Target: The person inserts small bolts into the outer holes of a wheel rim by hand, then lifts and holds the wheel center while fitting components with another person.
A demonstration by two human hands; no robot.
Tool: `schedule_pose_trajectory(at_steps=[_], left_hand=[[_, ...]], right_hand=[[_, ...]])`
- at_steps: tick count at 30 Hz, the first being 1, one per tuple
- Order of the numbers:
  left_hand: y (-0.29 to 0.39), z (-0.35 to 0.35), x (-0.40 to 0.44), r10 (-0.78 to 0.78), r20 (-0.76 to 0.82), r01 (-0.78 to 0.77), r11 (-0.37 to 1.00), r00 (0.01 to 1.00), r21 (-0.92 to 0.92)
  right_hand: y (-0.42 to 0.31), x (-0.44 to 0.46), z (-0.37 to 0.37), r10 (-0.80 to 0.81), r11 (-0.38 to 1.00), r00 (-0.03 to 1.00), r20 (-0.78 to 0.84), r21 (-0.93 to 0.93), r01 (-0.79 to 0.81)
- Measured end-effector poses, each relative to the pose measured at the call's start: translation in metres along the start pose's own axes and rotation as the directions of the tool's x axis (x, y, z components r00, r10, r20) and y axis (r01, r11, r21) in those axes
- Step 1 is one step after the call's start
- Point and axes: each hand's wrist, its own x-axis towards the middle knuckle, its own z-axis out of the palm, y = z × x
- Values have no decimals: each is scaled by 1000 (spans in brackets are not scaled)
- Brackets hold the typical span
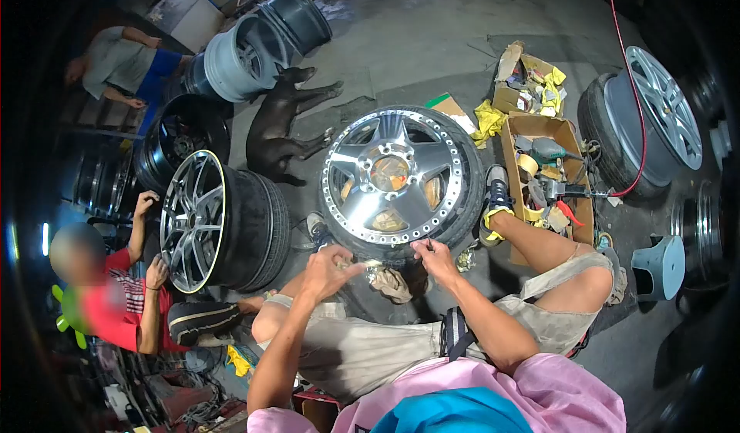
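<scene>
A polished multi-spoke alloy wheel rim (393,129) with a ring of small holes along its edge lies face up before me, on top of a tire (472,194). My left hand (327,273) is by the near left edge, its fingers curved and apart, with nothing clearly visible between them. At the near edge my right hand (436,262) is closed in a pinch, touching or almost touching the rim; a small dark thing shows at the fingertips, too small to name. A crumpled brown cloth or paper (391,285) sits below the rim, between my hands.
A cardboard box (512,152) of tools stands right, with a smaller box (505,98) and a yellow cloth (489,119) behind. A red hose (641,125) hangs there. Left are a black dog (271,129), a person (116,294) at another wheel (193,225), and stacked rims (235,63).
</scene>
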Motion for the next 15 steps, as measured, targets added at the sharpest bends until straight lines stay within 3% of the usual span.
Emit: schedule_pose_trajectory(at_steps=[5,7,11,13,15], left_hand=[[23,58,29,-30,71,23,995,997,101],[6,97,56,-172,69,175,984,983,-32],[-16,147,81,-261,48,265,938,964,-222],[-27,161,81,-215,-145,187,965,966,-184],[-18,152,69,-191,-191,170,978,963,-121]], right_hand=[[8,-3,2,-30,999,998,-55,-44,27],[4,-6,-1,-31,999,998,-62,-27,29],[-25,-19,-5,50,995,999,-16,92,-49],[-25,-16,-5,83,988,996,-9,131,-82],[-17,-7,-3,111,984,994,5,139,-111]])
